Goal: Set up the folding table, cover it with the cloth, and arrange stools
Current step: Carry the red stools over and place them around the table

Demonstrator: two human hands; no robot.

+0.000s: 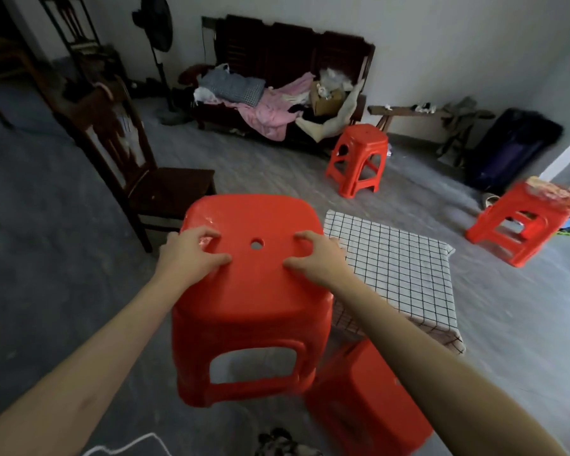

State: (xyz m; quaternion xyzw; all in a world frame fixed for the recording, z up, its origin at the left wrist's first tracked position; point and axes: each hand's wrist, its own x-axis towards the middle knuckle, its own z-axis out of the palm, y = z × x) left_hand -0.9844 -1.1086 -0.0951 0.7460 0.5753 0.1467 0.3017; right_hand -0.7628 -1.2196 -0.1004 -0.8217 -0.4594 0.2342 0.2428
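Gripping stool (pixel 250 291) seat | left hand (pixel 191 251), right hand (pixel 316 258) curled on top | beside clothed table (pixel 399 274)

One head-worn wide view looks forward and down, close over the hands; edges seemingly bend.

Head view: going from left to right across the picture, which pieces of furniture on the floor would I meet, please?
Dark wooden chair → red stool held in both hands → table covered with the checked cloth → red stool at the right edge with a packet on it. The two other red stools overlap this order, so I leave them out.
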